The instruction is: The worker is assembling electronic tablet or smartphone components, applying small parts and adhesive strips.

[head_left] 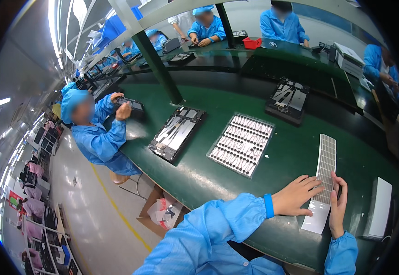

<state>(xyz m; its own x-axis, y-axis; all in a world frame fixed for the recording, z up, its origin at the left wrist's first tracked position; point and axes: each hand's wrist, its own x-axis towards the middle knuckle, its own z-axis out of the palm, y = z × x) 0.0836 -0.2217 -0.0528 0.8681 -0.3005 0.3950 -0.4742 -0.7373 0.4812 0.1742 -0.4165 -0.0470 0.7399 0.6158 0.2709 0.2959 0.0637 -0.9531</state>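
Note:
A long white sheet of small stickers lies on the green bench in front of me, its near end plain and glossy. My left hand rests on its left side, fingers spread over the stickers and thumb pointing across the plain end. Along the opposite edge, my right hand has its fingers curled, with index finger and thumb at the sheet's border. Left of the sheet sits a clear tray holding rows of small round black parts with thin wires.
Opened flat electronic devices lie left of the tray, and another device lies beyond it. A white box stands at right. A green post rises from the bench. A co-worker handles a device at left. Below is a cardboard box.

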